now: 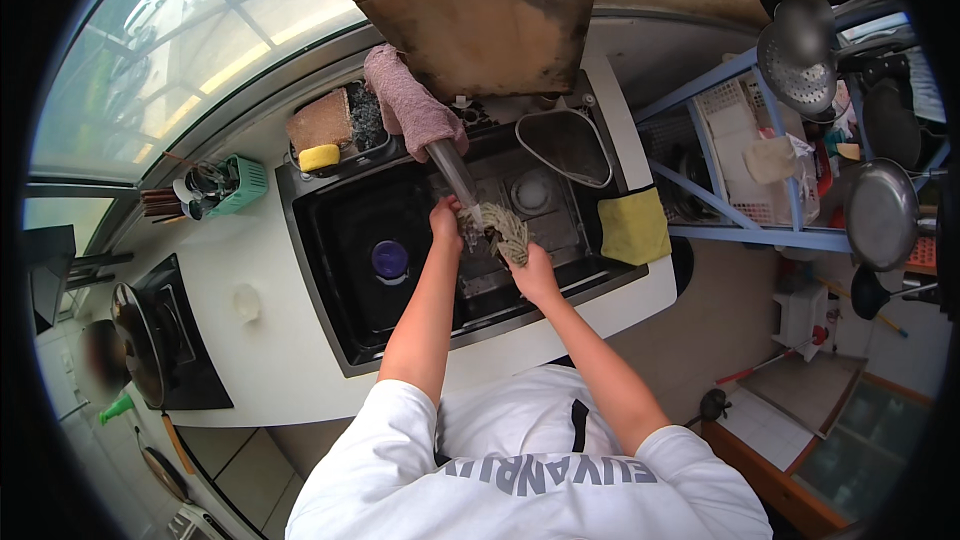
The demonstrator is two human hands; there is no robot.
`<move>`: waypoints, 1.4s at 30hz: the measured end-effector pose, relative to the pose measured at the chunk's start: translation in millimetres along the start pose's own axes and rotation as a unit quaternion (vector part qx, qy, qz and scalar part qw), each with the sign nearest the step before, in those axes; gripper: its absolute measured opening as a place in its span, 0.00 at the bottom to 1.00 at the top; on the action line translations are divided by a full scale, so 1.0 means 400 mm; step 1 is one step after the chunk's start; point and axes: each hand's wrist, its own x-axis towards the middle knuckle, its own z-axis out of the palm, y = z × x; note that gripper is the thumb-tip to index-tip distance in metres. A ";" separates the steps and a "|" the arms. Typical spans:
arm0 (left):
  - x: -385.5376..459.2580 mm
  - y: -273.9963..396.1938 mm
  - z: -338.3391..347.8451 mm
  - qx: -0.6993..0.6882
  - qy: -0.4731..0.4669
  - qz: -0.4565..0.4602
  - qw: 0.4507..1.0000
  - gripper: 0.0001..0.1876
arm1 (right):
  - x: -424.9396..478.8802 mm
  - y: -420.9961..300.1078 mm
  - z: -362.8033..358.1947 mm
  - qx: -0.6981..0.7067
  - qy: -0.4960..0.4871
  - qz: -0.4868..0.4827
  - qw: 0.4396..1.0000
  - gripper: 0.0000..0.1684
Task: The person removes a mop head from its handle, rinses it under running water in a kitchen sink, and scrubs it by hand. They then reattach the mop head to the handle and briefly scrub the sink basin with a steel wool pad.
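Water runs from a wide metal faucet [452, 169], partly wrapped in a pink towel [412, 101], onto a grey-beige cloth or mop head of twisted strands [504, 229]. My right hand [535, 274] grips the right end of the strands. At their left end, beside the stream, is my left hand [448, 223]; its fingers are partly hidden, so its hold is unclear. Both hands are over the black double sink [337, 270]. A purple round drain plug or lid [390, 259] lies in the left basin. A wire-rimmed strainer basket [566, 148] sits at the right basin's back corner.
A yellow cloth [634, 226] drapes over the counter's right edge. Behind the sink stand a large wooden cutting board [480, 22] and a tray with a yellow sponge [319, 157]. Further left are a green utensil basket [244, 184] and a pan [142, 345] on the stove. Utensils hang at right.
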 end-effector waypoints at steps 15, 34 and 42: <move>-0.426 0.123 0.031 0.531 -0.056 0.428 0.729 0.25 | 0.153 -0.016 0.095 0.661 -0.101 0.301 0.680 0.24; -0.340 0.068 0.077 0.263 -0.011 0.172 0.949 0.18 | 0.090 -0.060 0.104 0.308 -0.011 0.179 0.934 0.29; -0.202 0.125 0.088 0.042 -0.025 -0.047 0.998 0.27 | 0.012 -0.104 0.130 0.201 0.013 0.140 0.969 0.25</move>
